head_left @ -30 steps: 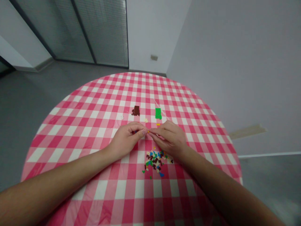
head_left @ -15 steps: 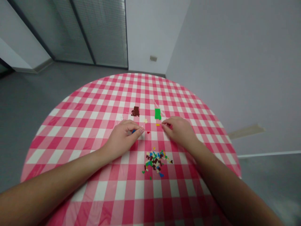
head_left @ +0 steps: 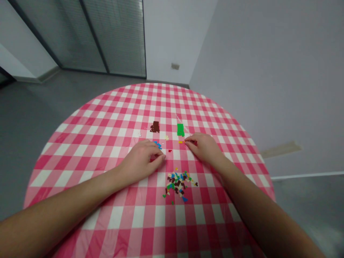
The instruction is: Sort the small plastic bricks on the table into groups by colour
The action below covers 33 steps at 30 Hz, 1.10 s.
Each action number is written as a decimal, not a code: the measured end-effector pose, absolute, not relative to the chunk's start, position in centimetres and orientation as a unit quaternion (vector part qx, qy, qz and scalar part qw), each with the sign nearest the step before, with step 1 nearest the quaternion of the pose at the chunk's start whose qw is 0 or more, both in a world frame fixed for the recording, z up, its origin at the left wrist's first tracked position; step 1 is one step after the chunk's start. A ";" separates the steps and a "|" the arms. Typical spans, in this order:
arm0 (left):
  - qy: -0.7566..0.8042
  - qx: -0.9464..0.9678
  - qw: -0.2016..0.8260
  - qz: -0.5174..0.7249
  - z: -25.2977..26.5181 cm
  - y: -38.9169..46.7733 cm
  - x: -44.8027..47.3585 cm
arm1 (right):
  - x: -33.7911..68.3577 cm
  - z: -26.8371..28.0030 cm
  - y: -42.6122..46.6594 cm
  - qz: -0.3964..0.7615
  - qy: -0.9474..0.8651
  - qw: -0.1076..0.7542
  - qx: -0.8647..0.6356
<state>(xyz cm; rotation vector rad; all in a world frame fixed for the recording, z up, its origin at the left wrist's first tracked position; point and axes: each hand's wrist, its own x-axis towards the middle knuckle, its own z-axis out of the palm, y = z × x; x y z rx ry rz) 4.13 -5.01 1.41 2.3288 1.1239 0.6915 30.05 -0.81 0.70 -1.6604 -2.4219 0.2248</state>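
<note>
Yellow is the small piece the right hand pinches; the left hand curls, contents unclear.

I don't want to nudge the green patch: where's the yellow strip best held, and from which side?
Probably by its right end, from the right: the yellow strip lies crosswise, with the green patch just beyond its far edge, and the right hand is close to that end.

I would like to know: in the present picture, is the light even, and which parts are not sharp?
Head view: light is uneven, the tablecloth darker toward its near edge; head view: the mixed pile of small pieces looks soft, many outlines unclear; head view: pale sheen on the floor, lower right.
</note>
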 end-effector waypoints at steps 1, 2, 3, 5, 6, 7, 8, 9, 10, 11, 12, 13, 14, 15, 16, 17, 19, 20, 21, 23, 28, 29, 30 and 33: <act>0.410 0.845 0.233 0.253 1.4 -5.0 4.1 | 30.1 0.6 -0.8 0.078 -0.818 0.100 -0.562; 0.409 0.844 0.235 0.254 1.4 -5.0 4.1 | 30.2 0.6 -0.7 0.079 -0.817 0.100 -0.562; 0.409 0.844 0.237 0.254 1.4 -5.0 4.1 | 30.2 0.5 -0.7 0.081 -0.816 0.101 -0.563; 0.406 0.844 0.243 0.251 1.3 -5.0 4.1 | 30.1 0.5 -0.6 0.088 -0.815 0.103 -0.564; 0.405 0.845 0.246 0.250 1.3 -5.0 4.2 | 30.1 0.5 -0.5 0.091 -0.814 0.105 -0.564; 0.403 0.845 0.249 0.249 1.3 -5.0 4.2 | 30.0 0.5 -0.5 0.094 -0.813 0.108 -0.564; 0.402 0.845 0.251 0.249 1.2 -5.0 4.3 | 30.0 0.5 -0.5 0.097 -0.812 0.109 -0.564; 0.402 0.844 0.252 0.249 1.2 -4.9 4.3 | 29.9 0.5 -0.5 0.100 -0.811 0.111 -0.566; 0.402 0.844 0.252 0.250 1.2 -4.9 4.3 | 29.9 0.5 -0.5 0.101 -0.810 0.113 -0.567; 0.402 0.844 0.253 0.249 1.2 -4.9 4.4 | 29.8 0.5 -0.6 0.104 -0.809 0.115 -0.567; 0.403 0.844 0.253 0.249 1.2 -4.9 4.4 | 29.8 0.5 -0.6 0.106 -0.808 0.116 -0.567; 0.403 0.844 0.253 0.249 1.1 -4.9 4.4 | 29.8 0.5 -0.6 0.109 -0.808 0.119 -0.566; 0.403 0.844 0.253 0.249 1.1 -4.9 4.4 | 29.7 0.5 -0.6 0.111 -0.808 0.121 -0.566; 0.403 0.843 0.253 0.250 1.1 -4.9 4.3 | 29.7 0.5 -0.7 0.113 -0.808 0.124 -0.565; 0.403 0.843 0.254 0.250 1.0 -4.8 4.3 | 29.7 0.5 -0.7 0.114 -0.808 0.126 -0.565; 0.403 0.843 0.255 0.249 0.9 -4.8 4.3 | 29.7 0.5 -0.7 0.114 -0.807 0.127 -0.565; 0.402 0.843 0.256 0.249 0.8 -4.8 4.4 | 29.7 0.4 -0.6 0.114 -0.807 0.125 -0.566; 0.402 0.843 0.257 0.249 0.8 -4.8 4.4 | 29.7 0.3 -0.6 0.113 -0.807 0.124 -0.566; 0.402 0.843 0.258 0.249 0.8 -4.8 4.4 | 29.7 0.3 -0.5 0.113 -0.808 0.123 -0.565; 0.402 0.843 0.260 0.247 0.9 -4.8 4.4 | 29.7 0.5 -0.5 0.113 -0.807 0.122 -0.567; 0.402 0.846 0.293 0.192 1.8 -5.0 4.2 | 29.5 1.9 -1.5 0.170 -0.843 0.129 -0.493; 0.399 0.846 0.307 0.177 2.0 -4.9 4.1 | 29.4 2.2 -1.8 0.209 -0.867 0.114 -0.437; 0.395 0.845 0.321 0.164 2.2 -4.9 3.9 | 29.2 2.5 -2.2 0.251 -0.886 0.088 -0.379; 0.382 0.848 0.342 0.135 2.5 -4.6 3.4 | 28.5 2.8 -3.1 0.298 -0.908 0.050 -0.290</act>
